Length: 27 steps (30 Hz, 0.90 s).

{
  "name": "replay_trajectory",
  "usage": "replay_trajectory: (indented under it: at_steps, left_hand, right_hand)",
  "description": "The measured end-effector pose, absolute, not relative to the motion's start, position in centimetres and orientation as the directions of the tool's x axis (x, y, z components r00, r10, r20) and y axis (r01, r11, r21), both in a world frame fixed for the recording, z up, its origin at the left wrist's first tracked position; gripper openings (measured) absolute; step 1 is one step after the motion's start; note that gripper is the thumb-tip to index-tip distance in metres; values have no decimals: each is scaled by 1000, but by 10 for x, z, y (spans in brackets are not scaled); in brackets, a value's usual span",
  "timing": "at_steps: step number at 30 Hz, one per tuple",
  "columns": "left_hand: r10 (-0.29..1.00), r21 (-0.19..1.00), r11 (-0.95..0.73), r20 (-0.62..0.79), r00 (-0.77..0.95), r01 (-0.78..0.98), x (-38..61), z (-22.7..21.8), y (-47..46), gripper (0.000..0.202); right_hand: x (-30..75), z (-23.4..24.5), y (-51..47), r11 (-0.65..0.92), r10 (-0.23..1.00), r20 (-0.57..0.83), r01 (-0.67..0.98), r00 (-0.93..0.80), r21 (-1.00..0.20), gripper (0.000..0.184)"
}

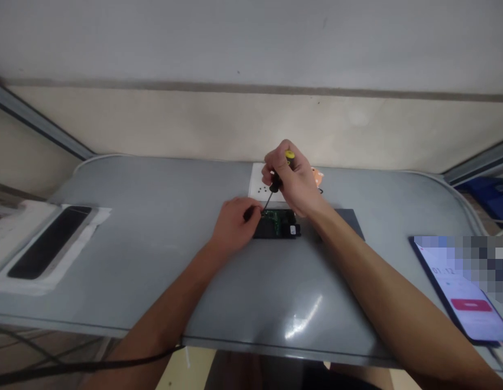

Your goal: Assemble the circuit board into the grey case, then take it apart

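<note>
My right hand is closed round a screwdriver with a yellow-and-black handle. Its thin shaft slants down to the upper left part of an opened black electronic device, where a green circuit board shows. At the device's left end, my left hand has its fingers closed on the casing, with the fingertips close to the screwdriver's tip. Those fingers hide the tip and part of the device. Several small dark screws lie on a white sheet just behind the device.
A dark flat panel lies under my right forearm. An orange item is behind my right wrist. On the grey table, a black phone rests on white paper at left. A lit tablet lies at right.
</note>
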<state>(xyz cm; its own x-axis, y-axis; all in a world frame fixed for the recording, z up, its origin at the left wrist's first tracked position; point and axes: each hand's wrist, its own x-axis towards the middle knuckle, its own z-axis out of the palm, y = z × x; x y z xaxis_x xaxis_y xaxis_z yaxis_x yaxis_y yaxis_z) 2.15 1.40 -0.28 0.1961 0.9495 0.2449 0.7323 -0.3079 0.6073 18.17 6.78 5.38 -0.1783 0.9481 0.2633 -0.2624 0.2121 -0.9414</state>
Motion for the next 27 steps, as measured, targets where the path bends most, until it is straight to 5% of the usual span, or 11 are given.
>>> replay_trajectory:
  at_steps: [10, 19, 27]
  left_hand:
    - [949, 607, -310, 249, 196, 731, 22, 0, 13, 22]
    - [951, 586, -296, 252, 177, 754, 21, -3, 15, 22]
    - [936, 591, -342, 284, 208, 731, 19, -4, 17, 21]
  right_hand:
    - [182, 66, 64, 100, 949, 184, -311, -255, -945, 61]
    - [194, 66, 66, 162, 929, 233, -249, -289, -955, 54]
    - [194, 68, 69, 32, 906, 210, -435, -368, -900, 49]
